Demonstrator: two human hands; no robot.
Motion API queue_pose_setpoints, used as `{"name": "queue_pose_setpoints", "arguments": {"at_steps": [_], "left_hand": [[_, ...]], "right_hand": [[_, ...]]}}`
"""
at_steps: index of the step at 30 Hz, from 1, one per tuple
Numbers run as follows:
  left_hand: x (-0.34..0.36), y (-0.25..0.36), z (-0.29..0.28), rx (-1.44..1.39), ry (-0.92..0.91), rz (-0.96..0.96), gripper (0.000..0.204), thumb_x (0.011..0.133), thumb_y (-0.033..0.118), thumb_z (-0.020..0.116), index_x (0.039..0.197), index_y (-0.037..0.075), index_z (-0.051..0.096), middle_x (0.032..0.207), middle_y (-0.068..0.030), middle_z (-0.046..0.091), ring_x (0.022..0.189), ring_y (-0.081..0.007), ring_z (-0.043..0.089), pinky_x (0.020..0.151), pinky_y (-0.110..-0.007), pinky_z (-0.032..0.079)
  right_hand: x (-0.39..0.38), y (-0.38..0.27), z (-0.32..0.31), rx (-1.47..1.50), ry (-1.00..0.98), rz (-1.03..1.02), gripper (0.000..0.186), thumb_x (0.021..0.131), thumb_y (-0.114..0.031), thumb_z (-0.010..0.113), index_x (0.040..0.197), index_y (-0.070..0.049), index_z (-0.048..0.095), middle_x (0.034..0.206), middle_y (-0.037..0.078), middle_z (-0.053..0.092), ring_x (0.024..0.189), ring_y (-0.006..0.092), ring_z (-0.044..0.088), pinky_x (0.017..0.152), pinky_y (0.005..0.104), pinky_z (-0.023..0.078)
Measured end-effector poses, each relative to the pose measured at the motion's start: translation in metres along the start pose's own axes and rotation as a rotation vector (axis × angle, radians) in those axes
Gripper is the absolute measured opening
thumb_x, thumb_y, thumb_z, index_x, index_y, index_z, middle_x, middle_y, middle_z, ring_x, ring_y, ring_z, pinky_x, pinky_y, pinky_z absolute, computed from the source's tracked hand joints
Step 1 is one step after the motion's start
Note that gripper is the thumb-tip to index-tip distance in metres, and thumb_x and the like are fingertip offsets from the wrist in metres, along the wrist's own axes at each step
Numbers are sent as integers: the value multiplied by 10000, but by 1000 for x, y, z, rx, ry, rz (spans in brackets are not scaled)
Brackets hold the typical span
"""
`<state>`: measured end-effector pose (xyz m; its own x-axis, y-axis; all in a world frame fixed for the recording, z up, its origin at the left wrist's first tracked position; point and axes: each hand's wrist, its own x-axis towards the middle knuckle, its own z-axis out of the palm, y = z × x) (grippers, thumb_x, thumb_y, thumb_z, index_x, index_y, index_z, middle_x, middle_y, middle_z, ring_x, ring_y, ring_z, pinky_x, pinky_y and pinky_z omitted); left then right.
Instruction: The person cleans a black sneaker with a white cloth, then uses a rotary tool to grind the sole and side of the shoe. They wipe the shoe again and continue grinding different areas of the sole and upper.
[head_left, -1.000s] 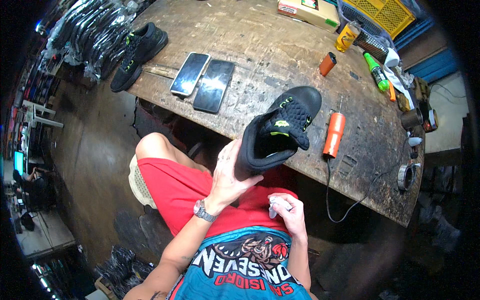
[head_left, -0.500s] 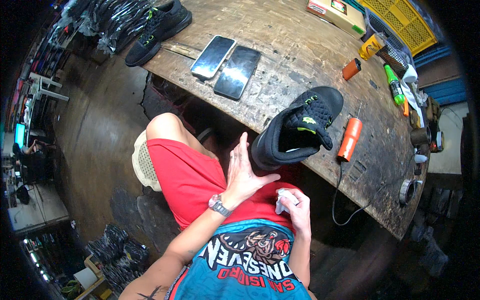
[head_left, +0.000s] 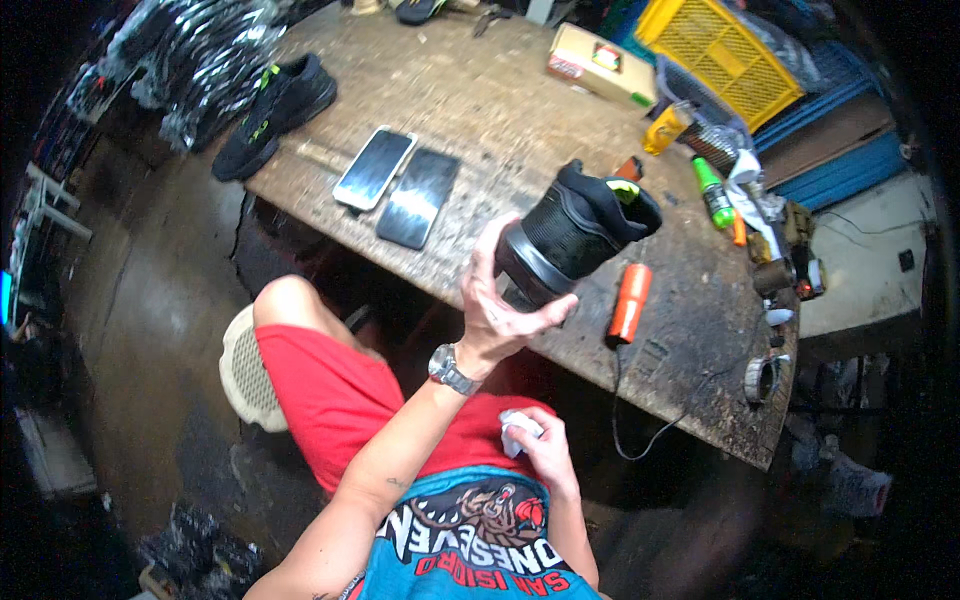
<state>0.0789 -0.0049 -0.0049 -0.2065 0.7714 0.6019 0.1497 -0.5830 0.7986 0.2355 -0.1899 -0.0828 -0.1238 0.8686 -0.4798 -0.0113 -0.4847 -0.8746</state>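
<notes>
A black shoe [head_left: 580,228] with a lime-green mark inside its collar is tilted up over the table's near edge. My left hand [head_left: 497,305] grips its heel end from below, thumb and fingers spread around the sole. Low over my lap, my right hand [head_left: 545,447] is closed on a crumpled white cloth or tissue [head_left: 521,432]. To the right of the shoe lies an orange hand tool [head_left: 630,303] with a black cord. Two phones, one light-edged [head_left: 375,168] and one dark [head_left: 419,199], lie side by side left of the shoe.
Another black shoe [head_left: 270,117] stands at the table's left edge beside plastic-wrapped bundles [head_left: 205,65]. Along the right side are a green bottle [head_left: 713,192], a tape roll [head_left: 760,379] and a yellow crate [head_left: 718,60]. A cardboard box [head_left: 601,64] sits at the back.
My left hand has reached forward and taken hold of the shoe by its heel, tipping it up off the table. The view has shifted, while my right hand keeps the white cloth or tissue.
</notes>
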Motion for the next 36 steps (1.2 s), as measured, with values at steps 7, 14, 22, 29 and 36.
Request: {"name": "queue_pose_setpoints", "arguments": {"at_steps": [7,14,22,29,36], "left_hand": [[41,34,-2,-128,36,-9,1003,644,276,954,1446,-36,439,1201,-188,642,1054,-268,666,945,-393,548],[39,66,-45,-8,10,118,1005,668,438,920,1421,-67,486,1232,-199,629,1105,-293,643,1004,-415,495],[14,82,-63,-189,-13,-80,1059,742,576,860,1455,-85,442,1183,-156,645,1050,-208,639,936,-339,511],[-27,61,-52,-350,-60,-399,900,811,427,776,1468,-85,435,1163,-122,657,1065,-180,624,966,-334,492],[-71,13,-30,-271,-207,-754,652,907,263,667,1443,-70,502,1251,-132,662,1134,-179,607,1023,-306,454]], "right_hand": [[-13,1,-10,59,100,-74,195,931,-102,716,1092,7,704,909,31,725,782,102,661,705,262,531],[-14,-11,-25,194,181,-109,208,913,-28,665,1114,24,646,958,122,738,849,192,713,792,324,576],[-21,-48,-47,300,372,-218,193,919,-109,642,1090,-27,610,882,94,698,655,143,637,591,253,519],[-56,-129,-54,282,364,-652,246,950,-204,686,1056,15,649,888,65,642,690,111,577,597,236,461],[9,-165,-20,-9,192,-474,148,954,-43,674,1093,5,671,997,35,649,833,96,605,762,238,509]]}}
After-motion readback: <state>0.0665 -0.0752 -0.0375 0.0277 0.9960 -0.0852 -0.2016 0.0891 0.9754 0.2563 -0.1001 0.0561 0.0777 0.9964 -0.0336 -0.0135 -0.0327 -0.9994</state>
